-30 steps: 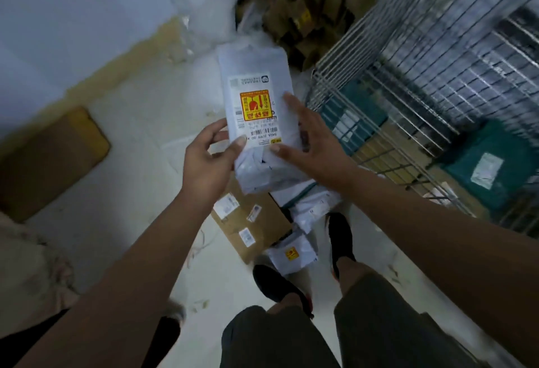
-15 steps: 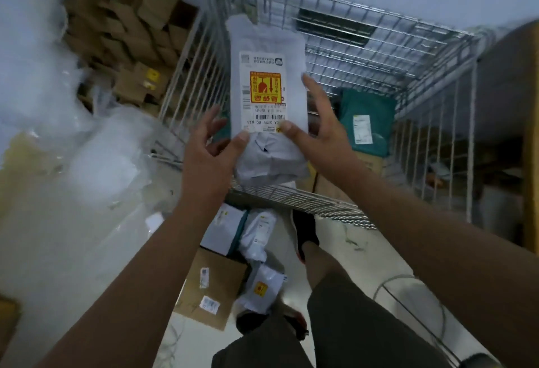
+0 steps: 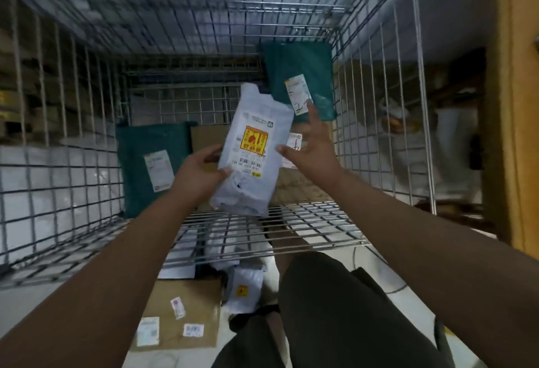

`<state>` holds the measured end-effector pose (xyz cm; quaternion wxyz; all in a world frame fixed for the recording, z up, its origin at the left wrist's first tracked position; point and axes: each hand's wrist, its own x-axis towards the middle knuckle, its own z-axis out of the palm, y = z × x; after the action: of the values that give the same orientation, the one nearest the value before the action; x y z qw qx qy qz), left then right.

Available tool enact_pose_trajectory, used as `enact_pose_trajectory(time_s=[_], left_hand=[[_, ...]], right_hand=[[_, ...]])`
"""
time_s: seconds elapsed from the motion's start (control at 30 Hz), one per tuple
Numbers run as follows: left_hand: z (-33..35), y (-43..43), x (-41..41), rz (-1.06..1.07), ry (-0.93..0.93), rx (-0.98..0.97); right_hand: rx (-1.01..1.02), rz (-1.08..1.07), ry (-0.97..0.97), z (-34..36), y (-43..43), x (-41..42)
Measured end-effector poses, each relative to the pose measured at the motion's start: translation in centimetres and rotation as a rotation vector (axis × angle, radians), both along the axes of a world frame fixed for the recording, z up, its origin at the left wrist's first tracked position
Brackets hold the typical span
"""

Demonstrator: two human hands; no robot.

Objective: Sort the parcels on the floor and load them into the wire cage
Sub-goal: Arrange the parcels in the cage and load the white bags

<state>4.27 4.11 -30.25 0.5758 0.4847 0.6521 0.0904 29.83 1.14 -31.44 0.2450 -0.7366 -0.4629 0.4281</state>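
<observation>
A white poly mailer (image 3: 253,151) w/ yellow-red sticker is held in the air inside the wire cage (image 3: 320,239), just past its near rim, above a cardboard box (image 3: 205,137). L hand (image 3: 198,175) pinches its lower-left edge, thumb on the label side; R hand (image 3: 312,149) has fingers spread, only the thumb tip touching the right edge; prob. best lowered flat onto the box before the pinch lets go. Long axis runs near-to-far, label up, top end leaning toward the cage's far-right corner.

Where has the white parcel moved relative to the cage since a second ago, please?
Yes. The white parcel has moved from outside the cage, across its near rim, and is now held inside it.
</observation>
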Motion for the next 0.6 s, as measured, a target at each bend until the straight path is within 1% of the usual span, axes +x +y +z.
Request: enact_pose_trajectory(time_s=[0.07,0.13,0.2,0.27,0.33,0.4,0.47,0.6], left_hand=[[-2.2,1.1,0.7,-0.088,0.043,-0.003],[-4.3,2.1,1.6,-0.2,0.076,0.007],[-6.1,3.1,3.0,-0.306,0.089,-0.003],[-7.9,4.1,4.3,-0.4,0.086,-0.021],[-9.8,4.8,5.4,-0.471,0.063,-0.042],[-11.7,5.0,6.5,-0.508,0.033,-0.063],[-13.5,4.9,7.5,-0.513,0.015,-0.077],[-17.0,4.0,9.4,-0.44,0.026,-0.098]], right_hand=[[0.033,0.082,-0.184,-1.9,0.8,1.4],[0.047,0.21,-0.278,-3.4,1.7,2.3],[-0.06,0.295,-0.239,-5.1,2.5,3.0],[-0.231,0.326,-0.152,-7.0,3.2,3.6],[-0.372,0.378,-0.129,-8.9,3.3,4.3],[-0.426,0.399,-0.128,-10.6,2.8,5.3],[-0.457,0.366,-0.085,-12.1,2.4,6.3],[-0.514,0.252,-0.086,-14.6,1.2,8.7]])
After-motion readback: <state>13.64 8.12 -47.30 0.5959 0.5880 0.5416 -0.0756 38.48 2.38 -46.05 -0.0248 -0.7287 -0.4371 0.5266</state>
